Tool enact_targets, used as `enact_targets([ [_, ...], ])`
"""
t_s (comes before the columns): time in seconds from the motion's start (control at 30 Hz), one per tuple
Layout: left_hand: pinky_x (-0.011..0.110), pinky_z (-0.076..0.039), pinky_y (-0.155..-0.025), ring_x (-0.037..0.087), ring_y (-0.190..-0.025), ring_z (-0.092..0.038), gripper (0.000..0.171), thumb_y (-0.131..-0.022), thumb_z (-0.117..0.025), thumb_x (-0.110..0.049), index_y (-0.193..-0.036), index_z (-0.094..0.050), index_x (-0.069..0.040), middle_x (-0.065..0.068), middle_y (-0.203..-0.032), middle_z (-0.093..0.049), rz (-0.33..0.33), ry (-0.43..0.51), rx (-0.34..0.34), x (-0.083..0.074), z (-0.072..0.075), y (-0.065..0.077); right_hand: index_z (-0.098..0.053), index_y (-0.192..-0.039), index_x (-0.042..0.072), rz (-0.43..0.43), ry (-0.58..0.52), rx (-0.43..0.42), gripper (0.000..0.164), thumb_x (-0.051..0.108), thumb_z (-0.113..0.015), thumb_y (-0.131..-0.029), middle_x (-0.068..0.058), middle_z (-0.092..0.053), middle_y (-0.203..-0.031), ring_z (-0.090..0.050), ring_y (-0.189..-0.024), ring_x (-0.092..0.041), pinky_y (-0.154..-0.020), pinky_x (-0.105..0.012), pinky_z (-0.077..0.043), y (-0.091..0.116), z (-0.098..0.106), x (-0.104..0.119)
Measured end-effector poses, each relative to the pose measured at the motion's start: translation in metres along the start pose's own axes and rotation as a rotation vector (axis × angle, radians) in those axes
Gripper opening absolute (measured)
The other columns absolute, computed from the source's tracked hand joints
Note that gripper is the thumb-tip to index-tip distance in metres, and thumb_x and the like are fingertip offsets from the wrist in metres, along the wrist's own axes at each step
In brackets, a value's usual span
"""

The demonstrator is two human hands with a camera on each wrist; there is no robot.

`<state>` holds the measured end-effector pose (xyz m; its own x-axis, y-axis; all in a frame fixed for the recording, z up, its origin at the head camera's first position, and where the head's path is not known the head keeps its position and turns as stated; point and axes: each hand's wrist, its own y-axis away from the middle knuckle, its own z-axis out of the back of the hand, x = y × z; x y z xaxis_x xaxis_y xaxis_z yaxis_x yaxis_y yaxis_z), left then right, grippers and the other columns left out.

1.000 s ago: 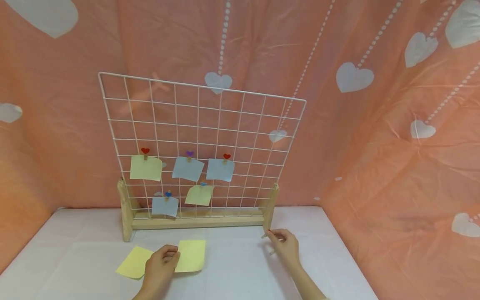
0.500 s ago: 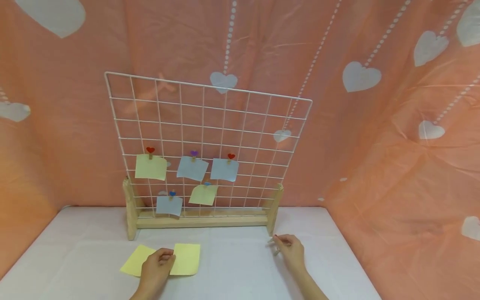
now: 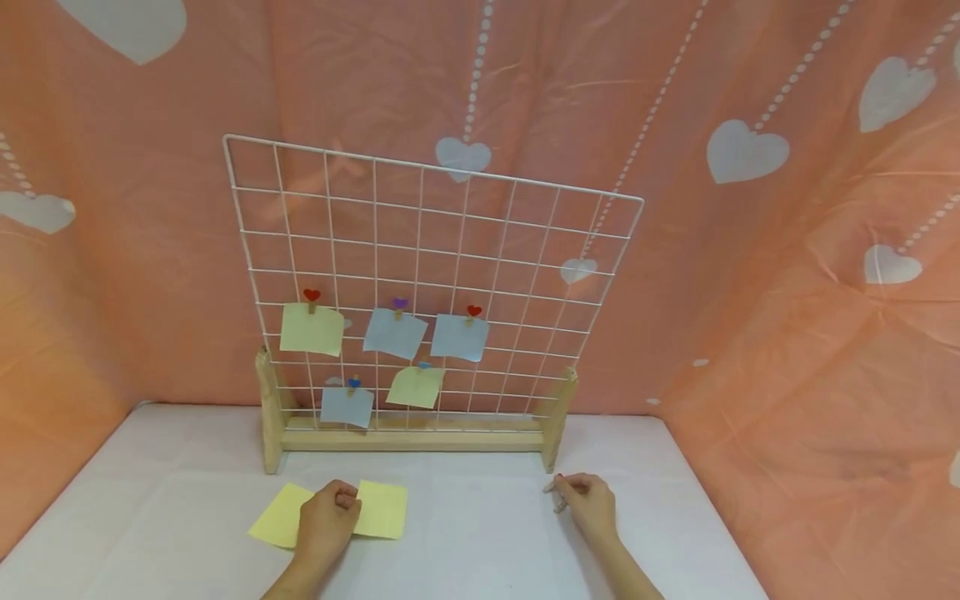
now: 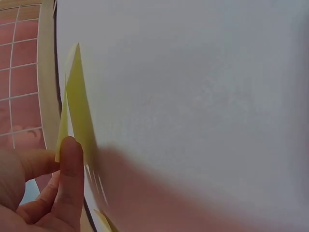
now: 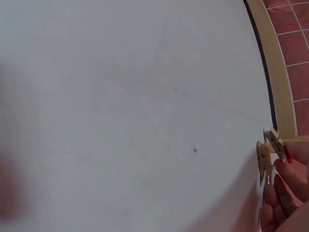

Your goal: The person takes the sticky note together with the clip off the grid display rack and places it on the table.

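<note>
My left hand (image 3: 327, 518) pinches a yellow sticky note (image 3: 384, 510) by its left edge, thumb against fingers. In the left wrist view, the yellow paper (image 4: 79, 101) stands on edge and shows two layers with a narrow gap. Another yellow sticky note (image 3: 276, 518) lies on the table left of that hand, partly covered by it. Near the rack's right foot, my right hand (image 3: 594, 505) holds two small wooden clothespins. One clothespin (image 5: 274, 141) sits between fingertips beside a red piece; the other clothespin (image 5: 263, 158) hangs just beside it.
A white wire grid (image 3: 420, 208) stands upright in a wooden base (image 3: 412, 440) at the back of the white table (image 3: 465, 558). Several yellow and blue notes hang on it from heart-topped clothespins. A pink heart-patterned curtain (image 3: 585, 92) surrounds the table.
The head view has shifted, so the rack appears further right. Relative to the rack, my left hand and its note moved slightly left; my right hand drew slightly back with the clothespins.
</note>
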<state>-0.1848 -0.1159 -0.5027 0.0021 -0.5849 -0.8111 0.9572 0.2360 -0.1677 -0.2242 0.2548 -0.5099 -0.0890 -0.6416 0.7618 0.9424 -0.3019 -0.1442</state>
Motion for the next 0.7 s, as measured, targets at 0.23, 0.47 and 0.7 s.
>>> enact_targets([
  [0.23,0.029,-0.045,-0.055,0.015,-0.061,-0.056,0.011,-0.075,-0.067,0.004,-0.085,-0.063,0.006,0.004,-0.068,-0.062,-0.036,-0.057,0.011,-0.0018,-0.0004,-0.0016,-0.073,-0.079,0.002,0.012,0.051,0.026,0.022,0.024,-0.072,-0.084,-0.001,-0.063,-0.073,-0.051,-0.067,-0.010,-0.059,-0.024,-0.042,-0.0020,0.0033,-0.0014],
  [0.47,0.034,-0.044,-0.051,0.019,-0.061,-0.057,0.015,-0.076,-0.068,-0.002,-0.089,-0.062,0.005,0.006,-0.069,-0.063,0.028,-0.114,0.065,-0.0009,0.0019,0.0005,-0.073,-0.077,0.005,0.028,0.079,0.027,0.019,0.023,-0.073,-0.083,0.000,-0.062,-0.071,-0.051,-0.068,-0.011,-0.062,-0.025,-0.041,-0.0016,0.0018,-0.0028],
  [0.7,0.030,-0.042,-0.049,0.017,-0.061,-0.056,0.017,-0.084,-0.066,-0.011,-0.092,-0.064,0.004,0.005,-0.070,-0.063,0.031,-0.108,0.029,-0.0020,0.0050,-0.0016,-0.074,-0.080,0.006,0.073,0.072,-0.072,0.015,0.020,-0.072,-0.084,-0.005,-0.066,-0.080,-0.058,-0.073,-0.015,-0.066,-0.028,-0.046,0.0005,0.0013,0.0011],
])
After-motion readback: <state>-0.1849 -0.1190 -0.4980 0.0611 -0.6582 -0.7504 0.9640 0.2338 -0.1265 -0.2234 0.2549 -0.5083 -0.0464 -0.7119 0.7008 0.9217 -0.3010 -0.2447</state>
